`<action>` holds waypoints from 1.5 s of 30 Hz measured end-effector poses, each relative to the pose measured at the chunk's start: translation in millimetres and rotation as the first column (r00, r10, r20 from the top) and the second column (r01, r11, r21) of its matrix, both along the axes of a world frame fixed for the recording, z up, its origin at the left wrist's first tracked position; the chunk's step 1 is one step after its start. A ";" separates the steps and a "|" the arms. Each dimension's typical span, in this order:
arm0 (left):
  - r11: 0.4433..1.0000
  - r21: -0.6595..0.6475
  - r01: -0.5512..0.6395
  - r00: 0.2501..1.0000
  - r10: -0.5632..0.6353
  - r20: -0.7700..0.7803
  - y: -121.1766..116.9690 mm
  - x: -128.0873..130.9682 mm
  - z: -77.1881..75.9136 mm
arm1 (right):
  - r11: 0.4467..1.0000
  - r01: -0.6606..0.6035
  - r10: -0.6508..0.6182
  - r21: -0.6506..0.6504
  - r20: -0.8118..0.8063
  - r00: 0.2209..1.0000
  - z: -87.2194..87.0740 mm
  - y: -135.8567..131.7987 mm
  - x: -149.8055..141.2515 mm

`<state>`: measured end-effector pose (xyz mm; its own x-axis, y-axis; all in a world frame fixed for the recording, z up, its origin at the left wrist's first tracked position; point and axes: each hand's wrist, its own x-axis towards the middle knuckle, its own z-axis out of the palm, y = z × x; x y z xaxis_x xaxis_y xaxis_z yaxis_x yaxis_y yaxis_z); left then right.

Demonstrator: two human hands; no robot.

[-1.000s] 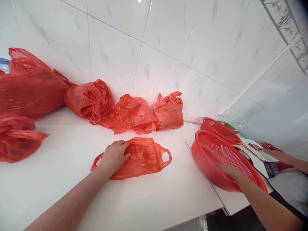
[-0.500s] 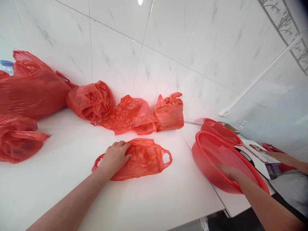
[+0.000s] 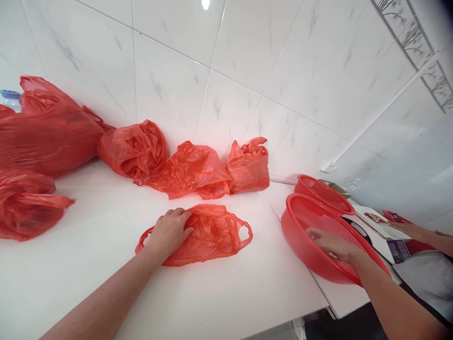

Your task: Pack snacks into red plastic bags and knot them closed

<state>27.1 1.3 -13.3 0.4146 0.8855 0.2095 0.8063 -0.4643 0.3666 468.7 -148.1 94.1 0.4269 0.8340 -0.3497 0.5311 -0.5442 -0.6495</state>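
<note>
My left hand (image 3: 172,230) grips the near-left edge of a thin red plastic bag (image 3: 212,233), its fingers curled over the film and the thumb alongside. The bag lies open on the white table, one handle loop pointing right and the other beside my wrist. Inside the large red mesh basket (image 3: 300,238), my right hand (image 3: 331,243) is raised above the hidden bottom with its fingers closed. A small pale bit shows beneath the palm; I cannot make out what it is.
Several red plastic bags, among them a bundled one (image 3: 132,148) and a packed one (image 3: 248,167), line the tiled wall. A second red basket (image 3: 323,193) stands behind the first. At far right, another person's hand (image 3: 403,227) works at a white cutting board (image 3: 371,222).
My right hand has risen from deep in the basket, so its closed fingers now show. The left hand and its bag have stayed in place.
</note>
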 end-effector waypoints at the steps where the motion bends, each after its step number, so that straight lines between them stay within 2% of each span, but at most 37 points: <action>1: 1.000 0.000 0.001 1.000 -0.001 0.001 0.3 -0.1 -0.5 | 1.000 -0.015 0.016 0.015 -0.113 0.993 1.6 1.5 3.3; 4: 1.000 0.001 0.005 1.000 -0.005 0.010 0.2 -0.3 -0.4 | 0.992 0.016 0.022 0.124 -0.296 0.955 13.2 7.8 6.3; 8: 1.000 0.007 -0.011 1.000 0.011 0.024 -2.0 -0.6 4.4 | 0.955 0.034 0.069 0.295 -0.332 0.941 34.5 20.4 -12.5; 11: 0.999 0.019 -0.040 0.999 0.040 0.020 -3.4 -0.9 8.5 | 0.933 0.000 0.138 0.361 -0.358 0.924 43.1 32.6 -43.9; 14: 0.997 0.038 -0.073 0.997 0.073 0.007 -3.3 -1.6 10.3 | 0.922 -0.114 0.265 0.369 -0.389 0.882 42.7 46.2 -90.9; 17: 0.994 0.045 -0.097 0.995 0.097 -0.005 -2.7 -2.7 11.1 | 0.863 -0.284 0.462 0.418 -0.428 0.777 33.0 61.3 -149.8; 20: 0.994 0.043 -0.102 0.995 0.103 -0.003 -2.2 -4.3 11.9 | 0.784 -0.465 0.613 0.412 -0.397 0.683 13.0 78.7 -209.0; 23: 0.993 0.065 -0.097 0.995 0.096 0.016 -0.6 -6.9 12.9 | 0.683 -0.568 0.703 0.459 -0.206 0.680 -14.5 98.9 -255.1; 25: 0.993 0.080 -0.091 0.996 0.090 0.011 1.4 -9.4 13.6 | 0.677 -0.573 0.697 0.463 -0.153 0.700 -34.0 113.6 -274.1; 29: 0.991 0.102 -0.085 0.996 0.087 -0.017 6.3 -14.7 15.0 | 0.759 -0.407 0.547 0.507 -0.160 0.822 -67.1 140.6 -283.0; 32: 0.992 0.106 -0.075 0.997 0.078 -0.021 9.5 -17.7 15.0 | 0.743 -0.304 0.478 0.596 -0.156 0.864 -83.3 150.9 -273.2; 37: 0.992 0.093 -0.089 0.996 0.090 0.001 13.4 -20.2 11.1 | 0.766 -0.223 0.476 0.602 -0.299 0.827 -100.9 148.8 -255.1; 40: 0.991 0.077 -0.109 0.994 0.107 0.039 14.3 -20.9 8.9 | 0.778 -0.200 0.485 0.596 -0.366 0.795 -104.7 145.3 -252.7; 45: 0.989 0.100 -0.112 0.987 0.099 0.127 14.4 -21.4 9.2 | 0.732 -0.253 0.541 0.632 -0.314 0.780 -99.9 140.2 -259.6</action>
<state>5.7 15.8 -4.1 0.2861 0.8928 0.3478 0.8051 -0.4208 0.4179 209.2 -7.9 -5.8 -0.0786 0.9863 0.1453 0.1802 0.1574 -0.9710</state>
